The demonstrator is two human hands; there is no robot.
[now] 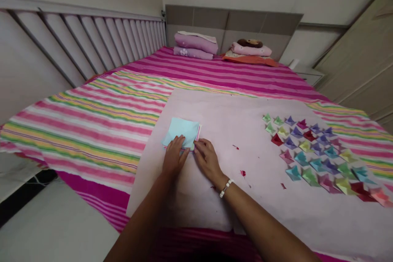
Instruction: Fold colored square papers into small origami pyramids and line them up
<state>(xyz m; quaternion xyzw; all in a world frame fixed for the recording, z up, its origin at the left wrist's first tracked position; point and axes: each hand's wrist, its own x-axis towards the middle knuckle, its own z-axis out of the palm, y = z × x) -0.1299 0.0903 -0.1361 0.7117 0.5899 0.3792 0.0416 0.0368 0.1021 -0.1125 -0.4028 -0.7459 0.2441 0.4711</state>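
A stack of square coloured paper [199,132] lies on the white sheet, with a light blue square of paper [183,126] on top. My left hand [175,155] rests on the near edge of the blue square, fingers stretched out and lying flat. At the near right corner, my right hand [209,159] has its thumb and forefinger pinched on the blue paper; how many sheets lie between them is hidden. A pale beaded bracelet [226,188] circles my right wrist.
Several folded paper shapes [310,153] in many colours stand in rows at the right of the white sheet [227,123]. Small red scraps [242,173] lie in between. Beyond are folded bedding [195,45], the headboard [233,20] and, leftward, a bed rail [107,39].
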